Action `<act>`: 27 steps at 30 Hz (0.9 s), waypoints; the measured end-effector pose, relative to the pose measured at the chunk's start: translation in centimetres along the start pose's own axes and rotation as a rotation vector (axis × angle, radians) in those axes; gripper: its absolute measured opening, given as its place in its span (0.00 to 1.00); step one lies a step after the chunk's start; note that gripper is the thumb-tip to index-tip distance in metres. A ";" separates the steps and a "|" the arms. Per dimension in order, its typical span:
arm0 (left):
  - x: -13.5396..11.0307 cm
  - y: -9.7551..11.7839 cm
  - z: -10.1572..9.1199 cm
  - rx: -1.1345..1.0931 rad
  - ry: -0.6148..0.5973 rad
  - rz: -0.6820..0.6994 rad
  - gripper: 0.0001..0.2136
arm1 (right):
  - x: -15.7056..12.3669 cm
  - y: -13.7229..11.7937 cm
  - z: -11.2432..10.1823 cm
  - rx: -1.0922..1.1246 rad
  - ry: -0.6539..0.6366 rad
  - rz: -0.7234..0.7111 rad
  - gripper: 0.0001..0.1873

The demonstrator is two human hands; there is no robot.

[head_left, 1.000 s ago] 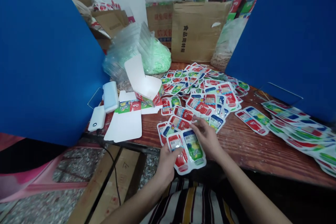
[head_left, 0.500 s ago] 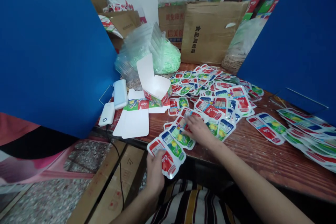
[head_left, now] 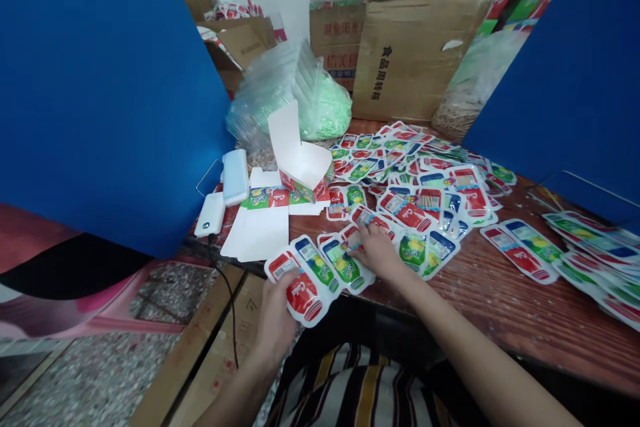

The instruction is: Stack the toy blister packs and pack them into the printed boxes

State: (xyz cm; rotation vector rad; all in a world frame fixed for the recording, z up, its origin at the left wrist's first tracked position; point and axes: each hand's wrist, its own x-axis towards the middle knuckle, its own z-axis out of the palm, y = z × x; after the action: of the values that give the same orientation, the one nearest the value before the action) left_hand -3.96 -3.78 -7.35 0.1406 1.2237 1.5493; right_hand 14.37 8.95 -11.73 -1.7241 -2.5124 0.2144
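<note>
Your left hand (head_left: 277, 313) pinches drink-print packet (head_left: 306, 290), fingers closed; right hand (head_left: 380, 253), half-curled, touches second packet (head_left: 345, 268), grip unclear. Seems partway: overlapping row (head_left: 595, 263) at right, jumbled pile (head_left: 407, 210) remaining.

The left hand (head_left: 277, 313) grips a packet (head_left: 306, 283), thumb on its red half. Just to its right, the right hand (head_left: 379, 250) touches loose packets (head_left: 346, 267) on the table (head_left: 470, 300). A heap (head_left: 407, 203) spreads beyond the right hand, a stack (head_left: 600, 260) lies well to its right, and an open box (head_left: 313, 163) stands beyond both.
</note>
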 end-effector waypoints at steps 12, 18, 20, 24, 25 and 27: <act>1.9 -5.7 3.1 0.102 -0.214 -0.119 0.19 | 0.9 2.3 -0.6 -0.101 0.261 -0.045 0.15; 2.3 -4.4 0.6 0.181 -0.168 -0.125 0.20 | -0.3 2.8 -1.4 0.231 0.438 0.013 0.16; 2.9 -4.1 -0.3 0.178 -0.150 -0.141 0.18 | -1.0 2.6 -2.6 0.445 0.437 0.101 0.17; 3.6 -3.6 -1.2 0.193 -0.166 -0.089 0.19 | -2.0 2.4 -4.7 0.866 0.517 0.136 0.19; 3.7 -3.5 -1.0 0.206 -0.183 -0.073 0.19 | -2.2 2.6 -5.0 0.972 0.501 0.132 0.19; 4.2 -3.5 -0.2 0.245 -0.246 -0.043 0.19 | -2.6 3.3 -5.4 1.114 0.470 0.150 0.19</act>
State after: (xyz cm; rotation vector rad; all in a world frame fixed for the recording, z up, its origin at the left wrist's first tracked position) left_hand -3.42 -1.12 -12.07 0.4488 1.2065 1.2981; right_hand 19.19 8.08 -6.94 -1.2368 -1.4176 0.8825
